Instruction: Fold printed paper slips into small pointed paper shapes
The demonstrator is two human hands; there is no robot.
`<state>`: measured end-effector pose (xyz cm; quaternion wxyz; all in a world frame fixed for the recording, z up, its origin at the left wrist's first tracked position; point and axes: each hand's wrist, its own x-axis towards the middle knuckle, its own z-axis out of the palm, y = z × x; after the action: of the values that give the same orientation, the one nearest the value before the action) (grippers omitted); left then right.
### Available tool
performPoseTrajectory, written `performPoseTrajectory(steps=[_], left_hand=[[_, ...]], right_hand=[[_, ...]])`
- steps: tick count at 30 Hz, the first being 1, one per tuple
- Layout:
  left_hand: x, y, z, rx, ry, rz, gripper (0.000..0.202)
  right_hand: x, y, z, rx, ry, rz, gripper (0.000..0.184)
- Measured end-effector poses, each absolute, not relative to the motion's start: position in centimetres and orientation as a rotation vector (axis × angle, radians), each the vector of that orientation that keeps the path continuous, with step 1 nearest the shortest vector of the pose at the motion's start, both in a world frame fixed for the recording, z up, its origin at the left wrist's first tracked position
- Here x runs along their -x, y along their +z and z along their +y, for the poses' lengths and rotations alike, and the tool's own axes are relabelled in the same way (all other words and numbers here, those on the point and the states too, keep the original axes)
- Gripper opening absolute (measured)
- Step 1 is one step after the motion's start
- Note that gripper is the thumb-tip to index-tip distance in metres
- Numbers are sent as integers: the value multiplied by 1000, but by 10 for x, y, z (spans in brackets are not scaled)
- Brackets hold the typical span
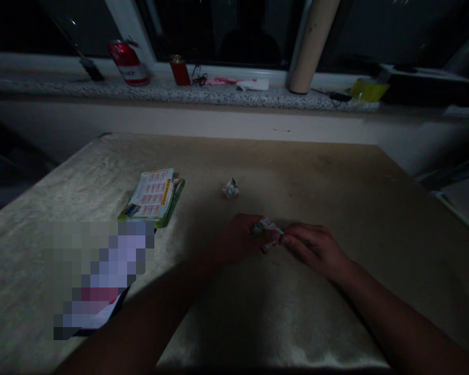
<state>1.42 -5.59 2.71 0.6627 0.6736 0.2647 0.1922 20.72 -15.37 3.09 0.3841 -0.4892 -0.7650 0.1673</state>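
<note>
Both my hands meet over the middle of the beige table [336, 177], pinching a small folded piece of printed paper [266, 227] between them. My left hand [242, 240] grips its left side with curled fingers. My right hand [315, 247] holds the right side with its fingertips pressed together. Beyond them, a finished small folded paper piece [230, 188] lies alone on the table.
A stack of printed leaflets [153, 197] lies to the left, with a blurred-out item [101, 276] nearer me. On the stone windowsill [101, 88] stand a red can [128, 61], a small red container [179, 69], a cardboard tube [310, 44] and scattered bits.
</note>
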Motion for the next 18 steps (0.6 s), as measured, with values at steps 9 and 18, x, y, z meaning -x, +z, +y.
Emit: performPoseTrajectory(steps=[9, 18], left_hand=[[-14, 25, -54, -1432, 450, 549, 37], [-16, 30, -59, -1355, 456, 542, 35]], right_hand=[[-211, 31, -156, 1257, 638, -1807, 22], [-209, 34, -156, 1255, 711, -1793, 32]])
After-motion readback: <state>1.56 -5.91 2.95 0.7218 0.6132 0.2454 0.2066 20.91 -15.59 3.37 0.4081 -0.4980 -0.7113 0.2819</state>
